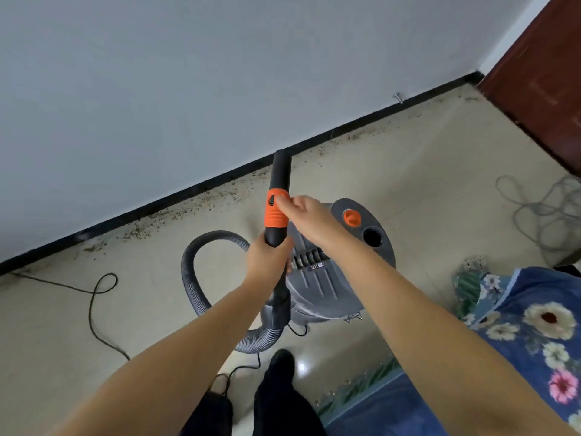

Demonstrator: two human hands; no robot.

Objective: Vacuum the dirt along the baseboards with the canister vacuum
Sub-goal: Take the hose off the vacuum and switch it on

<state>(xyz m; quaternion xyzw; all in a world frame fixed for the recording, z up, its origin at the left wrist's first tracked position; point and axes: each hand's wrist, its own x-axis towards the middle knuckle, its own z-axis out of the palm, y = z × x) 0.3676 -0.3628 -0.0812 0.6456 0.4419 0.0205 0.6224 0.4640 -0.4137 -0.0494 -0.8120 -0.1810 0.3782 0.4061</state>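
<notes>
I hold the vacuum's black wand handle (279, 177) upright in front of me, its open end pointing toward the wall. My left hand (266, 259) grips the handle's lower black part. My right hand (306, 215) pinches the orange collar (276, 212) on the handle. The grey ribbed hose (195, 275) loops left and down from the handle. The grey canister vacuum (333, 272) stands on the floor right behind my hands. Brown dirt (176, 215) lies scattered along the black baseboard (195, 191).
A thin black cord (94, 297) trails across the floor at left. A coiled grey cable (544, 212) lies at right near a dark red door (540, 77). A blue floral bedspread (518, 335) fills the lower right. My feet (281, 360) stand below the canister.
</notes>
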